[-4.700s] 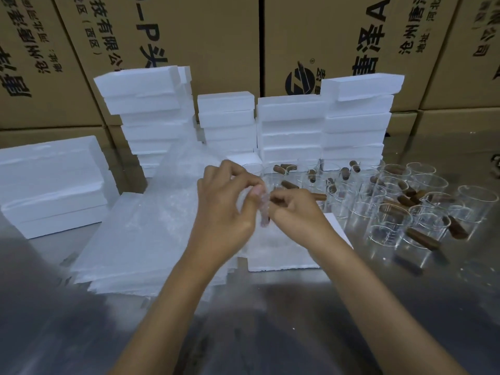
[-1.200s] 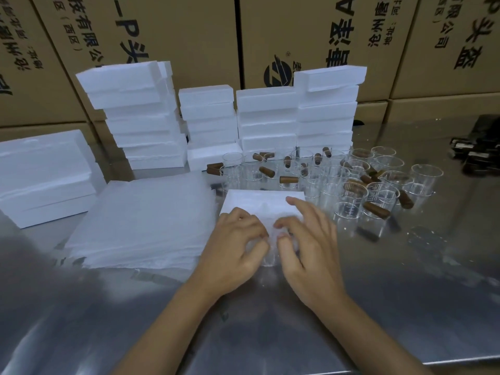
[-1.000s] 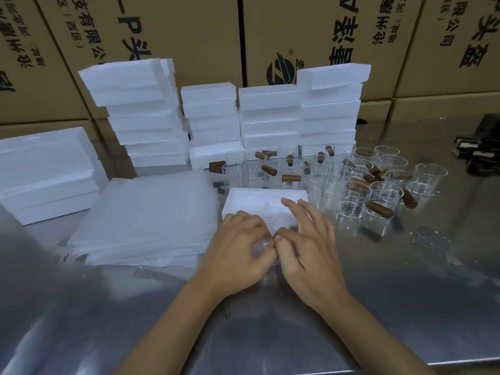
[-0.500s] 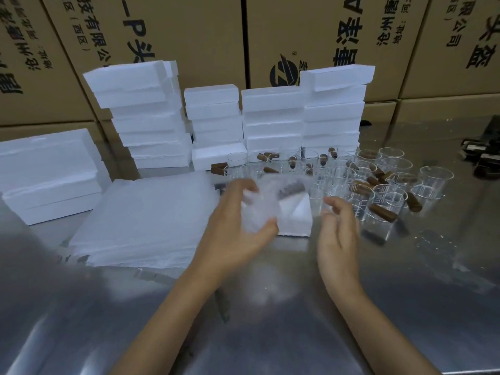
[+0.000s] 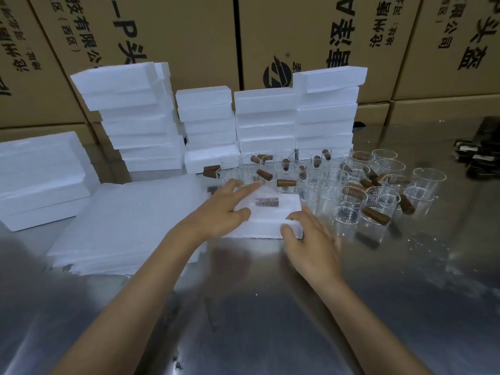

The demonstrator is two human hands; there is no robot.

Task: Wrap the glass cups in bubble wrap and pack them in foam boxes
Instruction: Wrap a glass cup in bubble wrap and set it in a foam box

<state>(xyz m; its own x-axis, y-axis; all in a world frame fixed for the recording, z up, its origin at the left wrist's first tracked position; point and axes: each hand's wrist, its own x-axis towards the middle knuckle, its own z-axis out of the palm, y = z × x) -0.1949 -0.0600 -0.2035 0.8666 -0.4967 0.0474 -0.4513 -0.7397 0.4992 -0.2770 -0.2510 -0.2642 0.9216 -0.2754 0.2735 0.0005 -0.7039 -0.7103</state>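
L grip flat on wrapped cup; R grip pinches foam box corner.

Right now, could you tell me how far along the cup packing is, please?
One wrapped cup already lies in the open foam box. The left hand presses it in while the right hand steadies the box's corner. Many bare glass cups and a bubble wrap stack remain, so most is left.
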